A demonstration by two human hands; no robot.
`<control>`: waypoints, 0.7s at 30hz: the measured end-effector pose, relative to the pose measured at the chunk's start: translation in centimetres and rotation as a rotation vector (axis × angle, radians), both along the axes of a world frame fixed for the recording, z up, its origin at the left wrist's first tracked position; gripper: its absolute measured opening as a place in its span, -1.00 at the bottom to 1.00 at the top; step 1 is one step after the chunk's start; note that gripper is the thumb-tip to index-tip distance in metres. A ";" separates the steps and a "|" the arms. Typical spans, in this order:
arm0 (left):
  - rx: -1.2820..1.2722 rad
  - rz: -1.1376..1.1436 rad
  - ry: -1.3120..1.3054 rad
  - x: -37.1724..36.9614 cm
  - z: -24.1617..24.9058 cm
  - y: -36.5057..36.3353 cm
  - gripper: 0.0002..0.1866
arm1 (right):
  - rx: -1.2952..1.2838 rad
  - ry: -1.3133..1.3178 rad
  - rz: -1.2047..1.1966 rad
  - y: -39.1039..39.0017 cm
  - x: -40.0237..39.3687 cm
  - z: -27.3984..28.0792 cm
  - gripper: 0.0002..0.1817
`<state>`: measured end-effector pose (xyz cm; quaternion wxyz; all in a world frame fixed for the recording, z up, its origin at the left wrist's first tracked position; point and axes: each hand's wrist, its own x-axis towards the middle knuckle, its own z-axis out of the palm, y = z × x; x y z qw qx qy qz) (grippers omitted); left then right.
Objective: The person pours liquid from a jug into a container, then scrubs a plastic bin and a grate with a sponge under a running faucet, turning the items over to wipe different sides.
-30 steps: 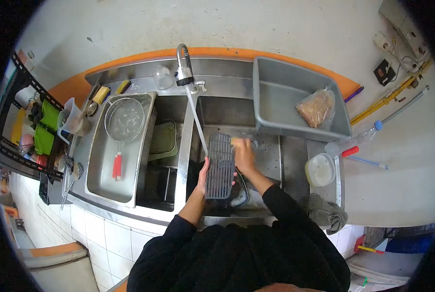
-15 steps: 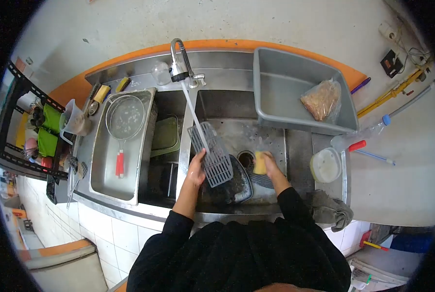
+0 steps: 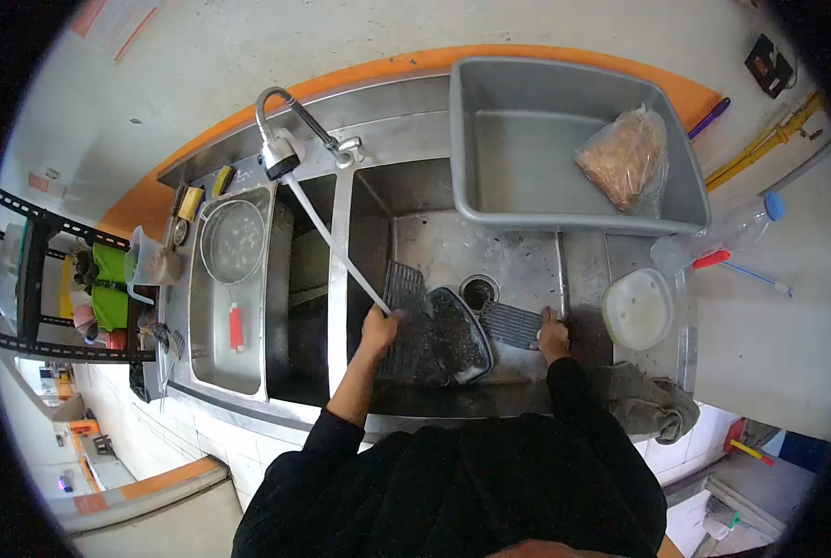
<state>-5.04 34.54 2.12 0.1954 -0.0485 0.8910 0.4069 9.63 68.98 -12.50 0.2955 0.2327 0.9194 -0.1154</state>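
My left hand is closed at the left edge of a grey slotted plastic rack, low in the right sink basin. A stream of water from the tap lands at this hand. On the basin floor, my right hand grips the right end of a dark ribbed plate, beside the drain. Between the hands rests a dark, wet tray-like piece with a pale rim. No sponge shows now.
A large grey tub holding a bag of brownish food stands behind the basin. At right are a white container and a grey cloth. A steel pan with a strainer sits left.
The slotted rack has gone lower into the basin with my left hand. My right hand has moved right, from the yellow sponge to the ribbed plate. The view has shifted.
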 end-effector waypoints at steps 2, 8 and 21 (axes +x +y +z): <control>0.099 0.004 -0.107 1.2 -2.7 0.7 -0.65 | -0.047 -0.037 0.007 0.6 -0.2 -0.6 0.24; 0.142 0.050 -0.328 5.0 -9.8 2.9 -0.47 | -0.028 -0.024 -0.026 -0.2 0.8 1.3 0.08; -0.151 -0.212 -0.155 3.5 -4.5 4.0 -0.38 | -0.407 0.183 0.062 -2.5 -8.4 7.9 -0.56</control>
